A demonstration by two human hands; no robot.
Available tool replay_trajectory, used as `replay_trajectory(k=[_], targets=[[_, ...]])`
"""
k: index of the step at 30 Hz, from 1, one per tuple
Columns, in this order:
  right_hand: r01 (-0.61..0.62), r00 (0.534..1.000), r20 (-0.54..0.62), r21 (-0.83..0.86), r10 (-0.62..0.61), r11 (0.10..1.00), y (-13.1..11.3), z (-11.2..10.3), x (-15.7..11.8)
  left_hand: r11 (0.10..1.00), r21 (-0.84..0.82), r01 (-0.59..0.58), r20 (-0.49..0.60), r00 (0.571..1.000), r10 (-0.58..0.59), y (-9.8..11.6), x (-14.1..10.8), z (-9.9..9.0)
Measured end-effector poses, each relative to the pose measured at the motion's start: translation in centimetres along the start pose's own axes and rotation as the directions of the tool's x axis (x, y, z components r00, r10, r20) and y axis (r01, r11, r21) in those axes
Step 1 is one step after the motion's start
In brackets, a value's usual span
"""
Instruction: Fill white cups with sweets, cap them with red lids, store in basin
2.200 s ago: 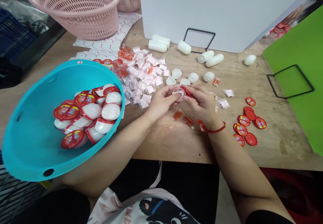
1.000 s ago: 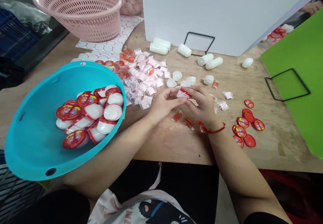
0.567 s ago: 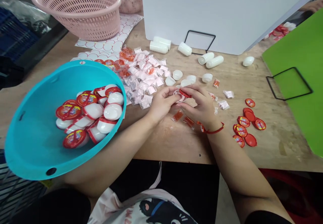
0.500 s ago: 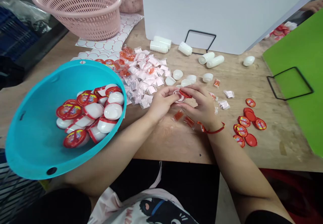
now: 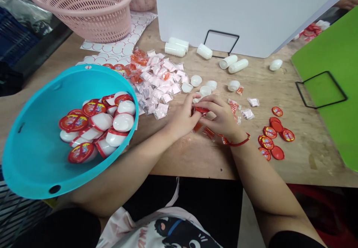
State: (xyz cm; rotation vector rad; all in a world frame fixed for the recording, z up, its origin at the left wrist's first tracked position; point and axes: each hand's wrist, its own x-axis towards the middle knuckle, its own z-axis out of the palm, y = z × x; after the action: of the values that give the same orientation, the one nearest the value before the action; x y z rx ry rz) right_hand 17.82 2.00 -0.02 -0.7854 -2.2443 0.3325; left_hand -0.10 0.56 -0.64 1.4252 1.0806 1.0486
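Pinching small white plastic cup (image 5: 200,110) & red foil lid (image 5: 201,110) together, left hand (image 5: 181,119) & right hand (image 5: 219,115) curled nearly shut on them over bare wooden table (image 5: 179,158); lots of lidded white capsules (image 5: 123,122) are sitting done in teal plastic bowl (image 5: 36,91), loose pink-white sachets (image 5: 156,91) & round red lids (image 5: 278,152) are lying left on table

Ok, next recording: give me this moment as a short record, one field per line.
left hand: holds a red-rimmed white capsule
right hand: holds the same capsule from the other side
just below hands: orange sachets
just beyond hands: white capsule halves
left of hands: teal bowl, tilted, containing red-labelled white capsules
beyond bowl: pile of pink sachets; pink basket
right side: loose red lids
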Motion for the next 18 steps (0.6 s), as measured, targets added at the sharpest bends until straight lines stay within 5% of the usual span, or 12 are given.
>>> replay_trajectory(k=[6,12,18], targets=[[0.000,1.000,-0.006,0.001,0.000,1.000,0.37,0.07,-0.31,1.000,0.002,0.013,0.032,0.999,-0.013,0.19,-0.01,0.05],[-0.053,0.998,-0.030,-0.025,0.052,0.998,0.38,-0.04,-0.43,0.960,-0.255,0.118,0.141,0.986,-0.084,0.28,-0.14,0.32],[-0.006,1.000,-0.007,-0.016,0.006,1.000,0.37,0.12,-0.48,0.936,-0.315,0.155,0.092,0.987,-0.132,0.15,-0.04,0.75]])
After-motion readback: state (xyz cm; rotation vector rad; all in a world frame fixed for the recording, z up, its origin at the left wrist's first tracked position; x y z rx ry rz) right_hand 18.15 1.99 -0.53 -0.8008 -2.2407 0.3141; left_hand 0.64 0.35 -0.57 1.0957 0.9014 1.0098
